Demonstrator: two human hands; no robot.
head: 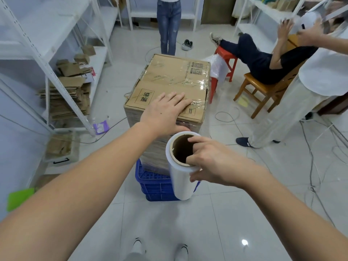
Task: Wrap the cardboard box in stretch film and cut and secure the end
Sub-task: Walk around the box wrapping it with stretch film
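A tall cardboard box (169,80) stands on a blue plastic crate (150,183) in the middle of the floor. Its near side carries layers of clear stretch film. My left hand (165,110) lies flat on the box's near top edge, fingers spread. My right hand (209,162) holds the stretch film roll (180,178) upright just in front of the box, with fingers hooked into its brown cardboard core and the thumb against the outside. The film between roll and box is hard to make out.
White metal shelving (47,59) with flattened cardboard stands left. A person in jeans (169,25) stands behind the box. At right are a red stool (226,59), a wooden chair (263,91) with a seated person, a standing person (301,102) and floor cables (310,166).
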